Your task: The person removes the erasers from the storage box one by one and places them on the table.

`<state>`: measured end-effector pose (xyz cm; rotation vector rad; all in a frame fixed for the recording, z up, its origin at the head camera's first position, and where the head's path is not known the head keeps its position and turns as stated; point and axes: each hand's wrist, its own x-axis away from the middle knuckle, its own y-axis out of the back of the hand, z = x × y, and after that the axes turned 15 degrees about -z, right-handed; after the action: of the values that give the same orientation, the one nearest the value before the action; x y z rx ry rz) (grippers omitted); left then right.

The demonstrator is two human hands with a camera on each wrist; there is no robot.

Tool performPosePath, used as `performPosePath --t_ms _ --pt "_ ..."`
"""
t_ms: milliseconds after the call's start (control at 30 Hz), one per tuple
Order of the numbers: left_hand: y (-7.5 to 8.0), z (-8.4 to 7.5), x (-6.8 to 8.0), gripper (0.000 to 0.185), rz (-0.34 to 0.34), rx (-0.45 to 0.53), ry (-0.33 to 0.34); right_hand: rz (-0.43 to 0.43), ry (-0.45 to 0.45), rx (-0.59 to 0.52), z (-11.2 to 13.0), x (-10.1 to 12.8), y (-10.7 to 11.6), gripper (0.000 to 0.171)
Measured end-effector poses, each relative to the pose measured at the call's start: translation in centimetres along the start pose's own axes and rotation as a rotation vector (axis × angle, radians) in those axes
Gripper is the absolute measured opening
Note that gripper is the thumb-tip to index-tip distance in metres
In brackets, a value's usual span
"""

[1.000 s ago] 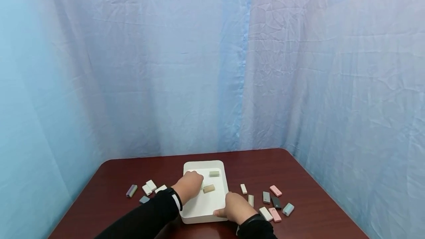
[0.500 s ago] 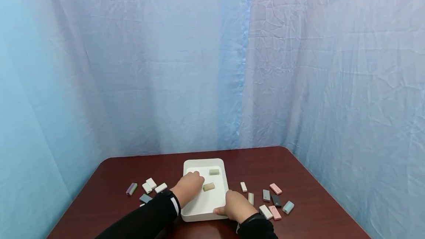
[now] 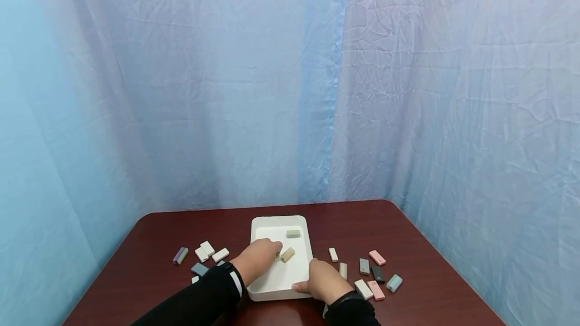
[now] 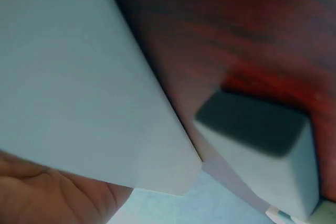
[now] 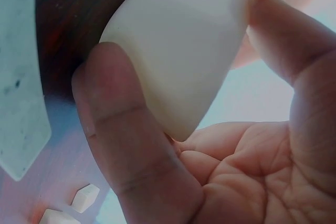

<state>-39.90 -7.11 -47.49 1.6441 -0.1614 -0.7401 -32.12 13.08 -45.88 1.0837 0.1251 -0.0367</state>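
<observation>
White tray (image 3: 301, 270) gripped by right hand (image 3: 322, 281), tan block (image 3: 287, 254) at left hand (image 3: 260, 260)

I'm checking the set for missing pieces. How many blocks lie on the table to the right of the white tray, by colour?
Pink blocks: 2
White or cream blocks: 3
Grey block: 1
Black block: 1
Pale blue-green block: 1
Total right of the white tray: 8

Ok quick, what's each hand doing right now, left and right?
Left hand: over the white tray, fingertips at the tan block; grip cannot be told.
Right hand: holds the tray's near right corner, thumb and fingers curled around it.
</observation>
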Motion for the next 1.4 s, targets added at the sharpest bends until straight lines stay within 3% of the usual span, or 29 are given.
performPosePath --t_ms 367,500,633,767,900,1000,1267,1400 --pt "-0.2 0.4 0.6 0.015 -0.043 -0.021 -0.056 0.018 -0.015 0.016 -0.1 -0.2 -0.1 0.062" --pt "-0.2 1.3 0.6 0.021 -0.141 0.034 -0.057 0.035 -0.03 0.017 0.1 -0.2 -0.1 0.06" --pt "0.7 3.1 0.2 0.025 -0.298 0.09 0.017 0.036 -0.038 0.014 0.4 -0.1 0.1 0.056" --pt "2.0 5.7 0.1 0.024 -0.364 0.113 0.147 0.035 -0.036 0.006 0.4 -0.2 0.3 0.054" --pt "2.2 8.1 0.6 0.025 -0.297 0.103 0.265 0.044 -0.038 0.005 0.3 -0.2 0.2 0.053" --pt "1.8 9.2 1.2 0.026 -0.208 0.088 0.308 0.046 -0.047 0.005 0.3 -0.2 0.1 0.054" --pt "0.6 10.3 1.6 0.018 -0.046 0.048 0.176 0.053 -0.055 -0.019 0.2 -0.2 0.0 0.057" --pt "0.5 10.6 1.3 0.021 -0.011 0.05 0.195 0.051 -0.055 -0.027 0.2 -0.2 0.2 0.058"
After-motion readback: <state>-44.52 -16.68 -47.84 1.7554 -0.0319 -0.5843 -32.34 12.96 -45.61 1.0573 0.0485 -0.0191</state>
